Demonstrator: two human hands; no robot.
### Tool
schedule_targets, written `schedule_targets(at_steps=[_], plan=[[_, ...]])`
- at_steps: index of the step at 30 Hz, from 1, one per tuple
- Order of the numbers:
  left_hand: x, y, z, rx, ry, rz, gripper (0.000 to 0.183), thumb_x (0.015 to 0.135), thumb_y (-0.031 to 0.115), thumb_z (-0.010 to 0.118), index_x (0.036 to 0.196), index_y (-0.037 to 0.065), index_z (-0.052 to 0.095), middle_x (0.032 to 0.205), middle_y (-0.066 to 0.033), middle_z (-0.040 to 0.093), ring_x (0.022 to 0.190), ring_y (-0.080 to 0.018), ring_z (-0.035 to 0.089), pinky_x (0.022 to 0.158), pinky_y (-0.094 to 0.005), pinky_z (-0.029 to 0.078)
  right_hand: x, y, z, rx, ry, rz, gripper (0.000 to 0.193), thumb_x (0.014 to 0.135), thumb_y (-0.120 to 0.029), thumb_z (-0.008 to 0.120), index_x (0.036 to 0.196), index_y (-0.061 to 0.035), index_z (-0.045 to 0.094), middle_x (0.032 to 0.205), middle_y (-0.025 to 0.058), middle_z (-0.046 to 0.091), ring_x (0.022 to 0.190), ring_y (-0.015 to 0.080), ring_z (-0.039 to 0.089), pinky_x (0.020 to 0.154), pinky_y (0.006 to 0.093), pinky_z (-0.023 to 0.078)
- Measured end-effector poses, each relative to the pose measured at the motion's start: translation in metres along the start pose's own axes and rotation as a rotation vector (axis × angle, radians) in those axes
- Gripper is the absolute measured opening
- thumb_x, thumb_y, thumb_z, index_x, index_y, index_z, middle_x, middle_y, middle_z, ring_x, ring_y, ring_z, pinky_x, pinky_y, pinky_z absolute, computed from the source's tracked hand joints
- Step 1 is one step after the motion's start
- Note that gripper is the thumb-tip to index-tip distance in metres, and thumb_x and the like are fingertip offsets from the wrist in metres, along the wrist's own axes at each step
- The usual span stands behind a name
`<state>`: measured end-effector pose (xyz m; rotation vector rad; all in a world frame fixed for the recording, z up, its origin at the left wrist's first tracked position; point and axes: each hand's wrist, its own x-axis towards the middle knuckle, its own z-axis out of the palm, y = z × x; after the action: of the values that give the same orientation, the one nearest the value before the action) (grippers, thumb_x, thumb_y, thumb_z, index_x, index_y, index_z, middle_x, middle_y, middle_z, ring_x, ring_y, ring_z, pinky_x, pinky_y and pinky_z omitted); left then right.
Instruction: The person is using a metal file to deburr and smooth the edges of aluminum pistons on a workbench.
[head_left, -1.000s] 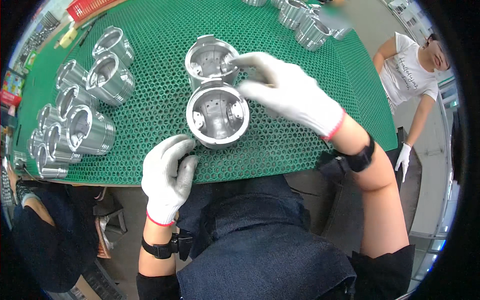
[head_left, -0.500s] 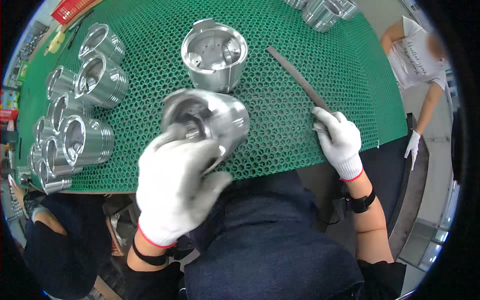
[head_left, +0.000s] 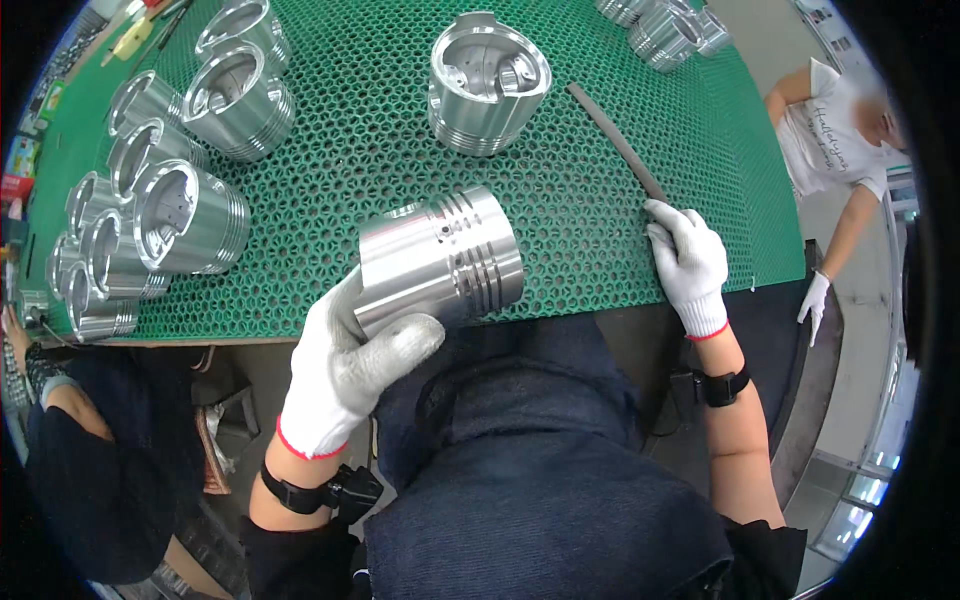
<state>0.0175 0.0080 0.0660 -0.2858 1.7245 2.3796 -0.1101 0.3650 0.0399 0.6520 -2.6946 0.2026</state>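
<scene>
From the head camera, the left hand (head_left: 345, 365) was wrapped around a piston (head_left: 440, 258), lifted sideways over the near edge of the green mat (head_left: 600, 190). It looked heavy, stiff and slick, best gripped round the skirt. The right hand (head_left: 688, 262) pinched a file (head_left: 617, 140) lying on the mat.

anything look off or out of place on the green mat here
Nothing stands out. The left hand holds one piston on its side, the right hand touches a file, and the other pistons look undamaged.

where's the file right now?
Head view, right side: the dark file lies on the green mat, right of the upright piston, its near end under the right hand.
</scene>
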Motion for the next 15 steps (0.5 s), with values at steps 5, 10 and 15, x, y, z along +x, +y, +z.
schedule_targets(at_steps=[5, 10, 15], plan=[[0.013, 0.003, -0.012, -0.152, -0.167, -0.018, 0.076, 0.087, 0.02, 0.081, 0.15, -0.003, 0.045, 0.139, -0.0123, 0.061, 0.126, -0.0203, 0.058, 0.111, -0.0345, 0.043, 0.0, -0.004, 0.002, -0.023, -0.009, 0.038, 0.024, 0.088, -0.018, 0.074, 0.112, -0.0194, 0.073, 0.083, 0.0073, 0.065, 0.069, 0.0293, 0.066, 0.063, 0.0396, 0.053], [0.017, 0.003, -0.014, -0.036, -0.224, -0.007, 0.06, 0.094, 0.015, 0.073, 0.146, -0.002, 0.049, 0.133, -0.0107, 0.064, 0.121, -0.0165, 0.059, 0.107, -0.0321, 0.045, 0.001, -0.005, 0.003, -0.049, -0.02, 0.046, 0.026, 0.088, -0.019, 0.073, 0.114, -0.019, 0.072, 0.084, 0.0082, 0.066, 0.071, 0.0303, 0.067, 0.063, 0.0405, 0.053], [0.03, 0.005, -0.013, 0.276, -0.067, 0.172, 0.05, 0.094, 0.018, 0.074, 0.136, -0.002, 0.057, 0.116, -0.0113, 0.069, 0.108, -0.018, 0.064, 0.098, -0.0321, 0.049, 0.001, -0.006, 0.0, -0.035, -0.014, 0.018, 0.026, 0.087, -0.017, 0.073, 0.113, -0.0186, 0.072, 0.085, 0.0087, 0.066, 0.071, 0.0307, 0.067, 0.063, 0.0411, 0.053]])
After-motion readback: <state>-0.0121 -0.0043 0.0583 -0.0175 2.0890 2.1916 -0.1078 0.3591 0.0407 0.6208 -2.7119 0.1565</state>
